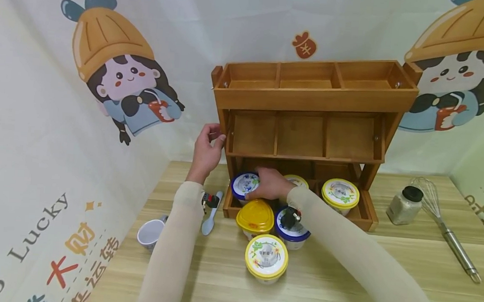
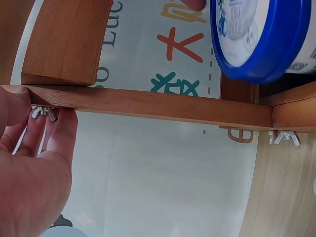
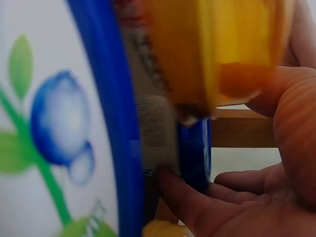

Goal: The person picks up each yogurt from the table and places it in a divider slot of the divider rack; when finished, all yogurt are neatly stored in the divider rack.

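Wooden rack (image 1: 313,97): three tiers, centre of the head view, standing on a pale wood table (image 1: 342,289); top and middle tiers split into three compartments each; bottom tray holds cups
Left hand (image 1: 206,151): left of the rack at its left upright, level with the middle tier; in the left wrist view its fingers (image 2: 54,133) lie close together, pressed against the underside of a wooden bar, around a metal wing nut (image 2: 43,113); thumb on the other side of the bar
Right hand (image 1: 270,185): lower centre of the head view, fingers curled over a blue-rimmed cup (image 1: 244,185) in the left compartment of the bottom tray; the right wrist view is blurred, showing fingertips (image 3: 182,197) touching a blue rim
Blue-rimmed cup: white lid with blue print, at the left end of the bottom tray, just under the hand
Other cups in tray: a yellow-rimmed one (image 1: 340,194) on the right; another (image 1: 296,180) in the middle, mostly hidden behind the hand
Cups on table: a yellow-lidded one (image 1: 255,216), a blue-rimmed one (image 1: 291,227) and a yellow-rimmed one (image 1: 266,256), clustered just in front of the rack
Left of frame: white mug (image 1: 150,232); pale spoon (image 1: 210,216) beside the forearm
Right of frame: jar (image 1: 405,205) with black cap; whisk (image 1: 447,226) beside it
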